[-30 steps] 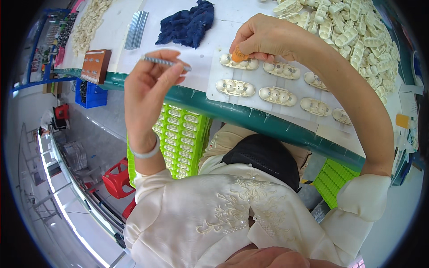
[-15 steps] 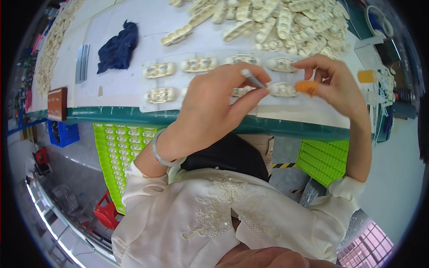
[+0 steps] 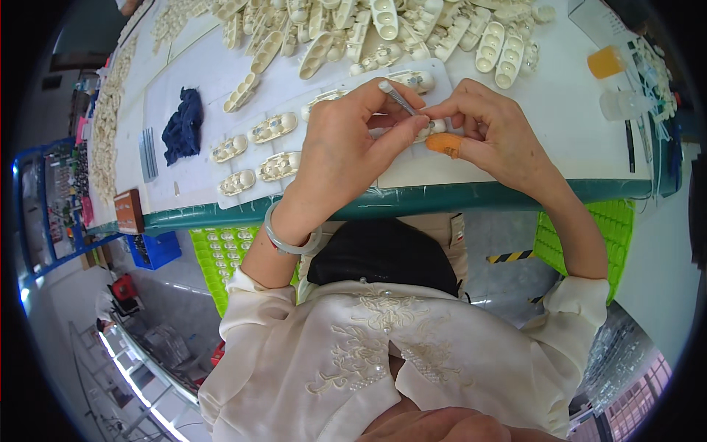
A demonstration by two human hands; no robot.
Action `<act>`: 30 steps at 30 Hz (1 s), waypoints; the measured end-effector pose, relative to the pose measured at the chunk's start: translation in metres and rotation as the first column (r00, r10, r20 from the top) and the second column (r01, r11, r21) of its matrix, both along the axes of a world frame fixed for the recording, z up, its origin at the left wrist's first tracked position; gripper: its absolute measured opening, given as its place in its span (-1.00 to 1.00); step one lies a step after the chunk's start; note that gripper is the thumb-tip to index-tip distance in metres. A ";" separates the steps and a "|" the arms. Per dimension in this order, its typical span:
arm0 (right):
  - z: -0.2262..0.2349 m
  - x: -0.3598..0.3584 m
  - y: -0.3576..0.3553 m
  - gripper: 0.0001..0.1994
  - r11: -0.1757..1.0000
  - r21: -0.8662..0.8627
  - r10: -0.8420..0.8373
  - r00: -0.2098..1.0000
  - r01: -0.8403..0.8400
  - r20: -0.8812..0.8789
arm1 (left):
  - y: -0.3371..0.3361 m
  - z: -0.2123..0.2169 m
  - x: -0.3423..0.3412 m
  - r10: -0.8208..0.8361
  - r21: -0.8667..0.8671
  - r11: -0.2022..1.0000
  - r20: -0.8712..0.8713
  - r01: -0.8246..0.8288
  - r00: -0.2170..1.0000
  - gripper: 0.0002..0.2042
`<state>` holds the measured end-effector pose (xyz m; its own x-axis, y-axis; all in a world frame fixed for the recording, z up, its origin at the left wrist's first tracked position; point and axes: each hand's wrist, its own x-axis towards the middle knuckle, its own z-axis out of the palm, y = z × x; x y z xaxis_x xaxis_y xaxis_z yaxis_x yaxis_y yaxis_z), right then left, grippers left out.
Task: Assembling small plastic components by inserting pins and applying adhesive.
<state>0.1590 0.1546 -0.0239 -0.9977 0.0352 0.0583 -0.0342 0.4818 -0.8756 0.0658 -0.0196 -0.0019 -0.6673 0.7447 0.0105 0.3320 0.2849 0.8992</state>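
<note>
My left hand [image 3: 346, 136] pinches a thin grey ribbed rod [image 3: 398, 97] between thumb and fingers, its upper end tilted left. Close by on the right, my right hand [image 3: 504, 136] has its index fingertip at the rod's lower end, against the left fingertips. An orange finger cover [image 3: 444, 144] sits on the right thumb, which stands apart from the index finger. Both hands are above a pale plate [image 3: 442, 79] carrying rows of cream oval cases [image 3: 274, 128] with small silvery parts. My hands hide some cases. Any small part at the fingertips cannot be made out.
A heap of cream cases [image 3: 357, 33] lies behind the plate. To the left are a dark blue cloth [image 3: 183, 127], several grey rods [image 3: 149, 156] and a brown block [image 3: 128, 212]. An orange-topped container [image 3: 605, 62] stands right. Green trays [image 3: 589, 236] sit below the table's green edge [image 3: 471, 197].
My right hand has moved left, bringing its index finger to the rod in my left hand. The whole view has shifted and turned, showing more of the heap.
</note>
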 end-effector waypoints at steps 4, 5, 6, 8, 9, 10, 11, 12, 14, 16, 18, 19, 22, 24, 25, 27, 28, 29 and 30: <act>-0.004 -0.006 0.007 -0.79 0.912 -0.410 0.114 0.979 -0.034 0.172 | 0.005 -0.007 0.000 -0.018 0.068 0.997 -0.181 0.031 0.983 -0.87; 0.001 -0.008 0.007 -0.79 0.909 -0.416 0.106 0.979 -0.025 0.173 | 0.004 -0.008 0.000 -0.012 0.066 0.997 -0.237 0.029 0.971 -0.87; 0.010 -0.011 0.005 -0.78 0.913 -0.408 0.106 0.958 0.012 0.267 | 0.005 -0.008 -0.001 -0.010 0.067 0.997 -0.292 0.031 0.956 -0.87; 0.017 -0.013 0.005 -0.78 0.914 -0.400 0.095 0.928 0.061 0.360 | 0.005 -0.008 0.000 -0.009 0.059 0.998 -0.287 0.028 0.958 -0.87; 0.017 -0.014 0.005 -0.78 0.907 -0.418 0.116 0.930 0.044 0.350 | 0.004 -0.007 0.001 0.014 0.054 0.999 -0.290 0.002 0.957 -0.87; 0.017 -0.015 0.005 -0.78 0.900 -0.435 0.137 0.931 0.026 0.339 | 0.005 -0.007 0.001 0.009 0.049 0.999 -0.291 0.006 0.957 -0.87; 0.018 -0.016 0.005 -0.78 0.898 -0.439 0.135 0.932 0.029 0.337 | 0.005 -0.008 0.001 -0.003 0.053 0.998 -0.320 0.021 0.947 -0.86; 0.019 -0.018 0.004 -0.81 0.905 -0.424 0.140 0.923 0.028 0.358 | 0.005 -0.008 0.001 -0.012 0.056 0.998 -0.350 0.034 0.937 -0.85; 0.022 -0.021 0.002 -0.83 0.911 -0.413 0.147 0.915 0.023 0.375 | 0.002 -0.006 -0.004 0.003 0.070 0.997 -0.269 0.016 0.963 -0.86; 0.023 -0.023 0.002 -0.85 0.941 -0.337 0.109 0.905 0.040 0.412 | -0.003 -0.001 -0.009 0.015 0.082 0.997 -0.185 0.000 0.983 -0.87; 0.022 -0.027 0.000 -0.84 0.957 -0.289 0.095 0.911 0.027 0.400 | -0.010 0.013 -0.011 0.145 0.125 0.981 0.016 -0.146 0.989 -0.89; 0.021 -0.028 -0.002 -0.83 0.972 -0.236 0.079 0.918 0.016 0.390 | -0.012 0.017 -0.008 0.150 0.121 0.981 0.013 -0.151 0.989 -0.89; 0.029 -0.031 -0.001 -0.82 0.981 -0.192 0.094 0.923 -0.022 0.374 | -0.015 0.022 0.000 0.135 0.105 0.984 0.084 -0.144 0.987 -0.88; 0.028 -0.032 0.000 -0.81 0.980 -0.193 0.112 0.927 -0.044 0.358 | -0.015 0.020 0.002 0.097 0.056 0.993 0.058 -0.101 0.994 -0.88; 0.028 -0.033 0.000 -0.81 0.980 -0.191 0.118 0.931 -0.054 0.345 | -0.015 0.018 0.002 0.046 0.009 0.999 0.039 -0.047 0.998 -0.88; 0.028 -0.032 -0.002 -0.80 0.980 -0.193 0.108 0.932 -0.042 0.347 | -0.016 0.016 0.002 0.036 0.002 0.999 -0.008 -0.036 0.999 -0.88; 0.027 -0.031 -0.002 -0.80 0.981 -0.195 0.093 0.931 -0.024 0.353 | -0.015 0.016 0.003 0.045 -0.044 0.998 0.002 -0.045 0.999 -0.88; 0.026 -0.031 -0.002 -0.80 0.980 -0.195 0.093 0.931 -0.023 0.354 | -0.015 0.016 0.004 0.054 -0.090 0.995 0.011 -0.053 0.998 -0.88; 0.024 -0.030 -0.001 -0.80 0.978 -0.207 0.086 0.931 -0.012 0.354 | -0.015 0.016 0.003 0.051 -0.090 0.995 0.012 -0.050 0.999 -0.88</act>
<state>0.1290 0.1536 0.0002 -0.9506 -0.0408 -0.3077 0.2816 0.3034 -0.9103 0.0691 -0.0343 0.0142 -0.7035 0.7078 -0.0642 0.3026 0.3801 0.8741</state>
